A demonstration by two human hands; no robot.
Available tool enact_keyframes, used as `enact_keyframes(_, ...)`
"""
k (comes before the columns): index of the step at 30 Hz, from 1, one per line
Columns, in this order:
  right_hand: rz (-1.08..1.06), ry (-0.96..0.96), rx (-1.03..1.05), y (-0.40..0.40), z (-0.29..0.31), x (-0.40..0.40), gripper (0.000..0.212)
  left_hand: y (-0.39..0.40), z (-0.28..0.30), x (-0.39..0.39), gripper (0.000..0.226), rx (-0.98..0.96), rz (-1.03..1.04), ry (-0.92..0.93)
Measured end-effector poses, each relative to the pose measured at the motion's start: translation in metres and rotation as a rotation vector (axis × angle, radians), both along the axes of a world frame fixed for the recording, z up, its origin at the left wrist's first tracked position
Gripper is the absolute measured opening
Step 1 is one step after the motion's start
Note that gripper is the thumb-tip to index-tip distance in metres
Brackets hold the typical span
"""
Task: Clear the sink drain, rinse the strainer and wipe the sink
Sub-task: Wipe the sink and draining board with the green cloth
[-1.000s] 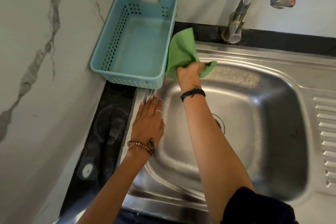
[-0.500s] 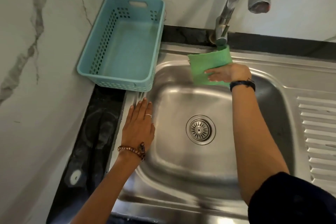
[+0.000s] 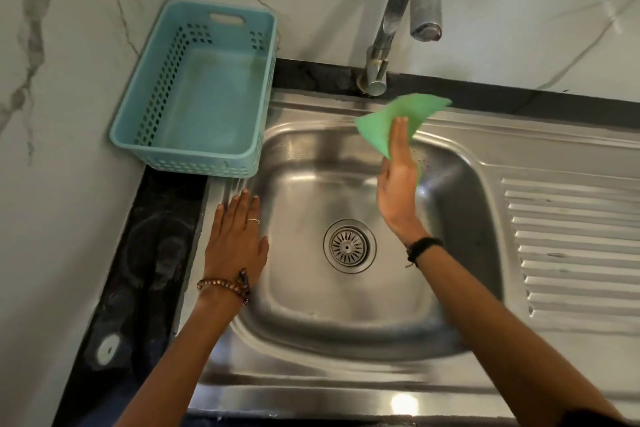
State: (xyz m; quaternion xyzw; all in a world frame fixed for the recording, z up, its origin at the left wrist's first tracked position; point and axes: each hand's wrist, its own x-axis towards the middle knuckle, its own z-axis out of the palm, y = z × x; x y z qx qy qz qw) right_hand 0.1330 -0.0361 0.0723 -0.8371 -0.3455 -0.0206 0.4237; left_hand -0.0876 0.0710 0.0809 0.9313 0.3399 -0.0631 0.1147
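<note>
A stainless steel sink [image 3: 311, 308] fills the middle of the view, with a round metal strainer [image 3: 349, 246] seated in its drain. My right hand [image 3: 398, 184] holds a green cloth [image 3: 391, 121] against the sink's back rim and wall, just below the tap's base. The cloth sticks out beyond my fingers toward the black counter strip. My left hand [image 3: 235, 239] lies flat, fingers together, on the sink's left rim and holds nothing.
A chrome tap [image 3: 391, 17] arches over the back of the sink. A light blue perforated basket [image 3: 197, 87] stands in the back left corner. The ribbed drainboard [image 3: 571, 246] lies to the right. Marble walls close the left and back.
My right hand has carried the green cloth rightward along the sink's back edge, from the back left corner to below the tap. My left hand stays on the left rim.
</note>
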Motion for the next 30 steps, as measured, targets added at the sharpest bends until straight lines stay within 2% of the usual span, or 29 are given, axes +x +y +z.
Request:
enact_keyframes(2,0.222,-0.386,-0.320,0.014,-0.006,0.016,0.078,0.000,0.000,0.001,0.066,-0.011,0.000,0.000)
enact_keyframes(4,0.442,-0.767,-0.695,0.028,-0.022,0.033,0.073,0.000,-0.001,0.000,0.066,-0.012,-0.006,0.002)
enact_keyframes(6,0.547,-1.087,-0.946,0.036,-0.036,0.050,0.074,0.000,-0.002,-0.001,0.066,-0.015,0.000,-0.011)
enact_keyframes(8,0.613,-1.237,-1.045,0.038,-0.042,0.064,0.073,0.000,-0.003,0.000,0.066,-0.008,0.005,-0.020)
enact_keyframes(12,0.778,-1.389,-1.184,0.035,-0.040,0.090,0.061,-0.003,-0.006,0.001,0.067,0.040,0.008,0.012)
enact_keyframes(17,0.873,-1.365,-1.331,0.018,-0.044,0.112,0.055,-0.004,-0.007,0.002,0.067,0.044,0.020,0.011)
enact_keyframes(20,0.962,-1.314,-1.514,-0.009,-0.040,0.128,0.049,-0.002,-0.007,0.002,0.066,0.023,0.028,-0.007)
enact_keyframes(24,0.876,-1.106,-1.833,-0.057,-0.030,0.140,0.040,-0.001,-0.007,0.002,0.066,0.018,0.029,-0.023)
enact_keyframes(26,0.805,-0.987,-1.880,-0.067,-0.028,0.136,0.039,-0.002,-0.007,0.001,0.066,0.024,0.025,-0.008)
enact_keyframes(30,0.752,-1.049,-1.913,-0.062,-0.028,0.130,0.038,-0.004,-0.005,0.003,0.066,0.005,0.047,-0.018)
